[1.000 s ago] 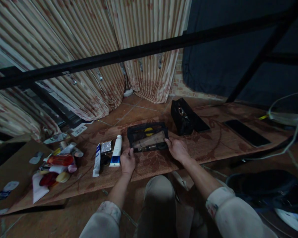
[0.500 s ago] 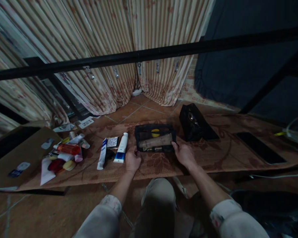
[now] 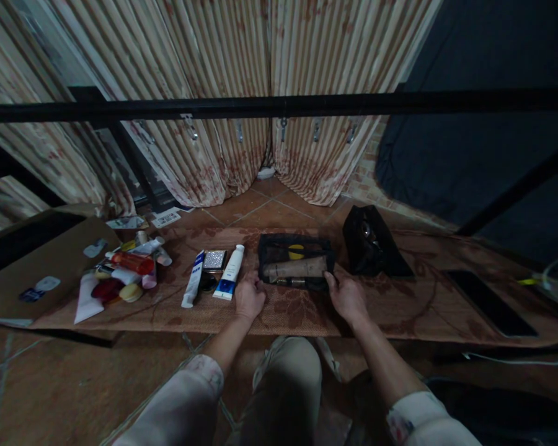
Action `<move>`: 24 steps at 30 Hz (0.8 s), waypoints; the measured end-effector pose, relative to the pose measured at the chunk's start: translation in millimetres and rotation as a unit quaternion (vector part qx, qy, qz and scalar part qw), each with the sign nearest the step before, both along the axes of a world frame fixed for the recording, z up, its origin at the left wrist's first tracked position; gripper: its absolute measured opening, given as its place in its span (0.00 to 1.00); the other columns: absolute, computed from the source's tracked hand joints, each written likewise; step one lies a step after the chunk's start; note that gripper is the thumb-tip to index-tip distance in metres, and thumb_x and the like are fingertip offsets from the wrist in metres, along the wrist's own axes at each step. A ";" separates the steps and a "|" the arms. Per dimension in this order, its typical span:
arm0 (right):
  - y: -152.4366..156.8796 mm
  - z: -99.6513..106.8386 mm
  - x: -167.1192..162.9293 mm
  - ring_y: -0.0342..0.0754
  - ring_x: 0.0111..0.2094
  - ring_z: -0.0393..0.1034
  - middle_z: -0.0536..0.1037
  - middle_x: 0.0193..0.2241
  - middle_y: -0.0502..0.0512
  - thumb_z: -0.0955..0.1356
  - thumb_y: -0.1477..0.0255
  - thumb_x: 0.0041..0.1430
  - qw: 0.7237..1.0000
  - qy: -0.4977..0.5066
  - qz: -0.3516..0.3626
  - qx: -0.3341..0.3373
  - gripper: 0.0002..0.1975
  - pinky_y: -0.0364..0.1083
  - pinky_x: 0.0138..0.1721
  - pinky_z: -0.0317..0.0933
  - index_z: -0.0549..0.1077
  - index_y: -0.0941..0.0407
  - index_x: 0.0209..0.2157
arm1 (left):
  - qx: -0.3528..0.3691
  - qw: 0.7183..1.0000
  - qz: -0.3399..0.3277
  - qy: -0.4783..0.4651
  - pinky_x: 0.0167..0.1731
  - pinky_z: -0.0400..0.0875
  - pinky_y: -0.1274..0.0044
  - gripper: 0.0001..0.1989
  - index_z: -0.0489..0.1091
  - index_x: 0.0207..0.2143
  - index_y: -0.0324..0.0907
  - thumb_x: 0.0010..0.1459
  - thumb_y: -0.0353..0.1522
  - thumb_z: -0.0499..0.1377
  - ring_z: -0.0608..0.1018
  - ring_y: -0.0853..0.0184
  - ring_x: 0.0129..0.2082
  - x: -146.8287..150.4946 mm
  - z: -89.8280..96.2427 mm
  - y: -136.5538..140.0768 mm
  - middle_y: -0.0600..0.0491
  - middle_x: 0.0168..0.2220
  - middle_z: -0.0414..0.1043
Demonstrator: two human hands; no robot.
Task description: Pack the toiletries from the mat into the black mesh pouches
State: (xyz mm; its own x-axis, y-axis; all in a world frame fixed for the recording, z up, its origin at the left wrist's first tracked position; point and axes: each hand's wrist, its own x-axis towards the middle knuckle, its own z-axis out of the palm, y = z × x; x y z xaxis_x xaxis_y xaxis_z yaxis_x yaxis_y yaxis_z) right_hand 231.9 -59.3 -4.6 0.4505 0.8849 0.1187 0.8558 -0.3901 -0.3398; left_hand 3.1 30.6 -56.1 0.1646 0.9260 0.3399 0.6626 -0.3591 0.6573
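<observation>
A black see-through mesh pouch [image 3: 270, 246] lies on the patterned cloth in front of me. Inside it show a brownish tube [image 3: 297, 268], a round yellow item [image 3: 296, 251] and a dark slim item along the near edge. My left hand [image 3: 250, 297] pinches the pouch's near left corner. At the near right corner, my right hand [image 3: 348, 298] grips it between thumb and fingers. Just left of my left hand are a white-and-blue tube [image 3: 230, 272], a glittery square case [image 3: 214, 260] and another white-and-blue tube [image 3: 193, 280].
A black bag [image 3: 367, 241] stands right of the pouch, with a dark flat phone-like slab [image 3: 491, 302] farther right. Several tubes and bottles, one an orange bottle [image 3: 134, 262], are heaped at left beside a cardboard box [image 3: 60, 272]. A black bar [image 3: 279, 106] crosses beyond the cloth.
The view has tilted and shifted slightly. Both hands keep their hold on the pouch's corners, and the pouch stays in about the same place on the cloth.
</observation>
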 end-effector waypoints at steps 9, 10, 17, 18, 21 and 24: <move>-0.6 0.2 -0.7 0.50 0.37 0.72 0.78 0.33 0.62 0.54 0.60 0.64 1.000 -0.010 0.000 -0.003 0.23 0.43 0.34 0.57 0.74 0.57 0.39 | 0.008 1.000 -0.001 0.002 0.36 0.65 0.74 0.06 0.65 0.30 0.42 0.50 0.26 0.51 0.72 0.64 0.34 -0.4 0.0 0.6 0.50 0.30 0.69; -0.4 -0.1 -0.6 0.51 0.36 0.72 0.78 0.33 0.62 0.54 0.60 0.64 1.000 -0.011 0.000 -0.003 0.23 0.43 0.34 0.57 0.74 0.57 0.39 | 0.009 1.000 -0.003 -0.006 0.36 0.66 0.74 0.06 0.65 0.31 0.42 0.51 0.27 0.51 0.73 0.64 0.34 -0.5 -0.3 0.9 0.50 0.31 0.69; 0.4 -0.5 -0.2 0.50 0.35 0.72 0.78 0.33 0.63 0.54 0.60 0.64 1.000 -0.018 -0.004 -0.003 0.23 0.43 0.33 0.56 0.74 0.57 0.39 | -0.017 0.999 -0.026 -0.008 0.32 0.66 0.76 0.20 0.66 0.41 0.41 0.42 0.23 0.54 0.72 0.66 0.30 -1.6 -0.2 0.2 0.52 0.30 0.68; 0.4 -0.3 -0.2 0.50 0.35 0.72 0.78 0.32 0.62 0.54 0.60 0.64 1.000 -0.019 -0.005 -0.004 0.23 0.43 0.32 0.56 0.74 0.57 0.39 | -0.020 0.999 -0.032 -0.009 0.31 0.67 0.76 0.22 0.66 0.42 0.41 0.41 0.22 0.54 0.72 0.66 0.30 -1.7 0.4 0.0 0.52 0.30 0.68; 0.7 -0.2 -0.2 0.50 0.34 0.72 0.78 0.30 0.62 0.54 0.59 0.64 1.000 -0.021 -0.010 -0.006 0.24 0.43 0.31 0.55 0.75 0.58 0.38 | -0.013 0.999 -0.047 -0.022 0.31 0.67 0.77 0.22 0.67 0.43 0.41 0.42 0.21 0.54 0.72 0.66 0.30 -1.5 2.3 0.0 0.52 0.31 0.67; 1.3 -1.5 0.1 0.51 0.33 0.72 0.78 0.30 0.63 0.53 0.58 0.64 1.000 -0.024 -0.016 -0.006 0.25 0.43 0.31 0.55 0.75 0.58 0.38 | -0.010 0.999 -0.042 -0.032 0.34 0.68 0.76 0.17 0.68 0.41 0.41 0.46 0.23 0.54 0.73 0.66 0.32 -0.6 2.3 0.9 0.50 0.33 0.68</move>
